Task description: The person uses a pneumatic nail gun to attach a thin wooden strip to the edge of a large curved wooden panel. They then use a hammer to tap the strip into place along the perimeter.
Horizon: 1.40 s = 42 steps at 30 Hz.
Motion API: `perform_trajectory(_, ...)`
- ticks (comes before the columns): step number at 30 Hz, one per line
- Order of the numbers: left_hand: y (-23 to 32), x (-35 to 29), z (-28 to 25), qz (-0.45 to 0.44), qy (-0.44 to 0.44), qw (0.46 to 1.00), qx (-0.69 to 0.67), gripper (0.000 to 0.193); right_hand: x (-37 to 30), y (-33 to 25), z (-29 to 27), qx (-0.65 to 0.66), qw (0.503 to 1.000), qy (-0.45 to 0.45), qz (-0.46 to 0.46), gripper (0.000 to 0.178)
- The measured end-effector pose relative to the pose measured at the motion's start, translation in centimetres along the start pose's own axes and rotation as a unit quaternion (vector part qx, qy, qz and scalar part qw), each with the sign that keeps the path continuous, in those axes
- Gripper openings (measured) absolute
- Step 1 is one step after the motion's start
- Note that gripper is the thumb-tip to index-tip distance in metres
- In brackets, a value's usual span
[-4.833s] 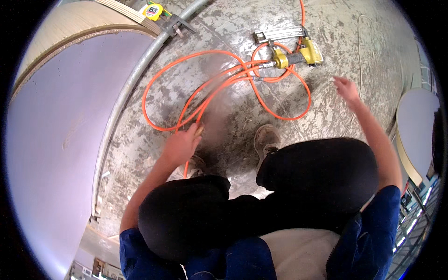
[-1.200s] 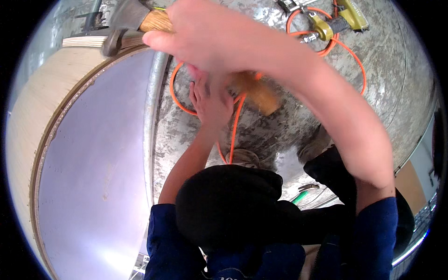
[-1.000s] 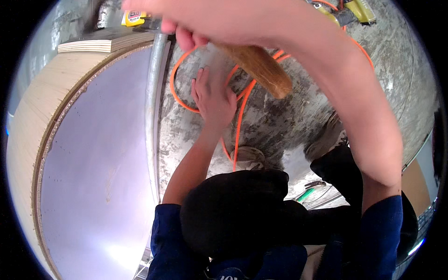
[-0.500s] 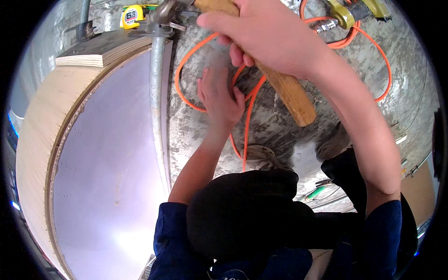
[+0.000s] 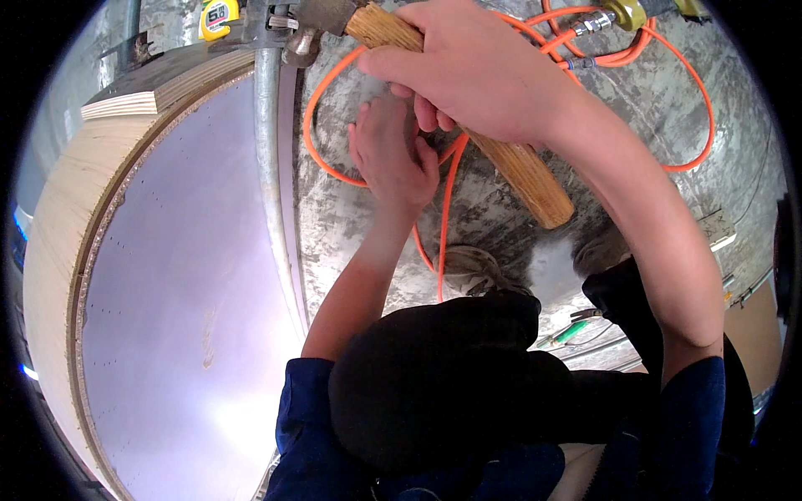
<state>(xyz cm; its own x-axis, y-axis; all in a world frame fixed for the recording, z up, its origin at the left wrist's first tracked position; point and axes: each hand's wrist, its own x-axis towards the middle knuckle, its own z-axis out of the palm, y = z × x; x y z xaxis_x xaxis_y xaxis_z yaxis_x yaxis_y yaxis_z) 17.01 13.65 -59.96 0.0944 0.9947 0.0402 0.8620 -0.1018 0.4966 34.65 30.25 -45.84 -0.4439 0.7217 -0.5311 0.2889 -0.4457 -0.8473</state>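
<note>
My right hand [image 5: 472, 71] is wrapped round the wooden handle of a hammer [image 5: 526, 179]. The hammer's dark metal head is at the top of the view, beside a metal clamp fitting [image 5: 280, 23] at the far end of a grey metal pipe [image 5: 269, 150]. Below the right hand, my left hand [image 5: 393, 154] reaches forward low over the floor with its fingers stretched out, and nothing shows in it. Its fingertips look hazy, and the right hand partly covers that area. An orange hose [image 5: 313, 125] loops around the left hand.
A curved wooden panel form [image 5: 180, 250] with a pale inner face fills the left side, the pipe along its edge. A yellow tape measure [image 5: 219, 18] lies at the far left. More hose and an olive-coloured air tool [image 5: 626, 12] are at the far right. A green-handled tool [image 5: 571, 332] lies near my legs.
The hammer head has shifted slightly right and nearer, from over the clamp fitting to beside it. My left hand keeps almost the same place and pose. The whole view has shifted a little.
</note>
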Motion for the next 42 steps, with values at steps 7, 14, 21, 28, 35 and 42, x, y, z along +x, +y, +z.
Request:
perform_trajectory(7, -0.6, -0.5, 0.1, 0.017, -0.014, 0.999, 0.035, 0.059, -1.2, 3.6, 0.7, -0.061, 0.998, 0.019, -0.009, 0.032)
perform_trajectory(14, -0.2, -0.3, -0.3, 0.018, -0.030, 0.998, 0.055, 0.048, -2.1, 5.1, -1.6, -0.081, 0.990, -0.039, 0.106, 0.041)
perform_trajectory(21, 0.2, 0.1, -0.8, 0.015, -0.034, 0.998, 0.051, 0.048, -2.2, 10.8, -1.9, -0.061, 0.994, 0.008, 0.089, 0.038)
perform_trajectory(28, 0.0, -0.1, -0.7, 0.014, -0.032, 0.998, 0.053, 0.047, -1.4, 12.3, -1.5, -0.093, 0.993, 0.023, 0.066, 0.040)
perform_trajectory(35, -0.2, -0.4, -0.5, 0.017, -0.029, 0.998, 0.055, 0.048, -0.6, 14.3, -0.5, -0.178, 0.981, 0.084, -0.003, 0.044)
perform_trajectory(42, 0.1, -0.4, -0.6, 0.021, -0.020, 0.999, 0.043, 0.048, -0.5, 14.5, -0.2, -0.136, 0.987, 0.079, 0.026, 0.044)
